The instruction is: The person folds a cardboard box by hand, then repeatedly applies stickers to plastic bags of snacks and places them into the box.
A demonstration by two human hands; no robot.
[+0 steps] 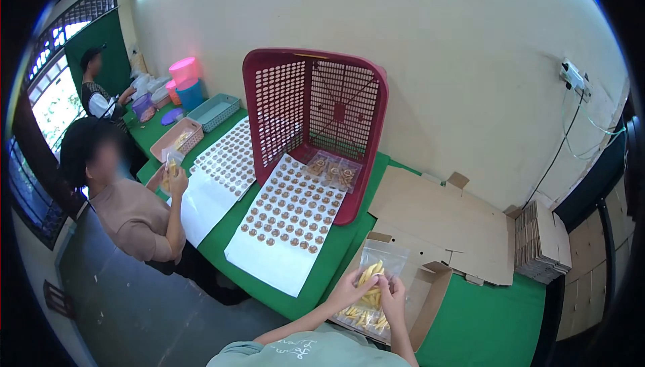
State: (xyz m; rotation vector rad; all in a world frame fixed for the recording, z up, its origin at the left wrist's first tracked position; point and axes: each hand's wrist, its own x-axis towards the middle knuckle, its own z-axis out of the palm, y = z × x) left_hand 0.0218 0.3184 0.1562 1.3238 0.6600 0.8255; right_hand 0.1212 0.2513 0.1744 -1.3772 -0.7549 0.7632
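Over an open cardboard box [430,293], I hold a transparent zip bag [377,254] of yellow, finger-shaped pieces upright between both hands. My left hand [354,291] grips the bag's left side, its thumb against the front. My right hand [393,294] is closed on the other side, with the fingertips near the middle. Below my hands, another transparent bag of yellow pieces [363,318] lies in the box. I cannot make out the exact kind of the yellow pieces.
A tilted maroon basket [381,145] holds small bags [332,171] beside a sticker sheet [292,216]. Flattened cardboard [437,219] and stacked cartons [541,243] are at right. Left, one co-worker [134,216] holds a bag; another person [101,95] works farther back near tubs.
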